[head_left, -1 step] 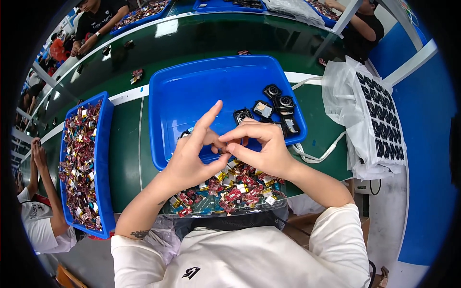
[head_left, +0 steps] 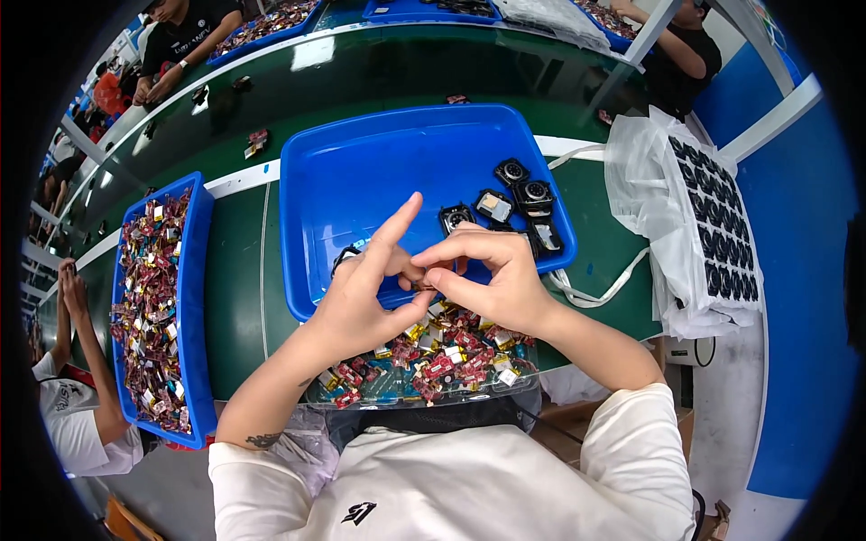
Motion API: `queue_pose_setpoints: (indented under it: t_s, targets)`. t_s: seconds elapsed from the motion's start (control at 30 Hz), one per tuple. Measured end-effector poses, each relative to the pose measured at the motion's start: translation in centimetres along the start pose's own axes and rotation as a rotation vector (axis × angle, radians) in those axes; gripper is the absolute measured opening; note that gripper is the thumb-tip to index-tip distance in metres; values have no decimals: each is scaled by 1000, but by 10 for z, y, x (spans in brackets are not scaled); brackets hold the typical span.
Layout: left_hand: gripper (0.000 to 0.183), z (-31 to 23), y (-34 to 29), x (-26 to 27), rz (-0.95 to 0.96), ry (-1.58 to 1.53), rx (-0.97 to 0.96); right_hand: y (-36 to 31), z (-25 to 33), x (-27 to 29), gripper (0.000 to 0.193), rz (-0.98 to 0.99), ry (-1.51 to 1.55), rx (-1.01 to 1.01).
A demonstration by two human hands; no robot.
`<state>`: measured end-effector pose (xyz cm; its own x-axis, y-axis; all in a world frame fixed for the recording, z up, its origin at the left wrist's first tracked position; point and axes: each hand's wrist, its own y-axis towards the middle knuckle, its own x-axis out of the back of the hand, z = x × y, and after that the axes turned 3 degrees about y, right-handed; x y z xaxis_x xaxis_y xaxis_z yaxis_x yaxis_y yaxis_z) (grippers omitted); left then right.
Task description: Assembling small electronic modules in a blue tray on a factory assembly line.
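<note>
Over the near edge of a large blue tray (head_left: pixel 361 126), my two hands meet at the fingertips. My left hand (head_left: pixel 356 302) has its index finger stretched out, while thumb and other fingers curl inward around something I cannot make out. Thumb and index finger of my right hand (head_left: pixel 501 279) pinch against the left fingers; what they grip is too small and covered to name. A dark-rimmed part (head_left: pixel 344 258) shows just behind my left hand, mostly hidden. Several black watch cases (head_left: pixel 534 192) lie in the tray's right side. Below my hands sits a clear tray (head_left: pixel 478 395) heaped with small red circuit boards and batteries (head_left: pixel 442 365).
At left stands a long blue bin (head_left: pixel 206 316) full of similar red boards. A foam-wrapped stack (head_left: pixel 717 221) holding rows of black watch parts is at right. Loose boards (head_left: pixel 257 142) lie on the green bench (head_left: pixel 406 72). Other people work across and to the left.
My left hand has shifted very slightly, its raised index finger a little to the right, and more of the dark-rimmed part behind it shows. My right hand keeps its pinch.
</note>
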<state>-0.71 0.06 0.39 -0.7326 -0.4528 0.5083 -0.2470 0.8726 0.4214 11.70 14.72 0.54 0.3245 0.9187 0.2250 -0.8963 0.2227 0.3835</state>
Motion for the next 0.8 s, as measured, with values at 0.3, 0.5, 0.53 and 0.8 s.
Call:
queue_pose_setpoints:
  t_s: [0.3, 0.5, 0.53, 0.8]
  targets:
    - [88, 2, -2, -1, -59, 27, -51, -4, 3, -2, 13, -138, -172, 116]
    - [89, 2, -2, -1, -66, 30, -28, -3, -5, -4, 13, -77, -383, 363]
    - [88, 2, -2, -1, -59, 37, -22, -3, -5, -4, 15, -75, -403, 387]
    - [65, 5, -1, 3, -130, -84, 25, -4, -4, -6, 24, -88, -375, 385]
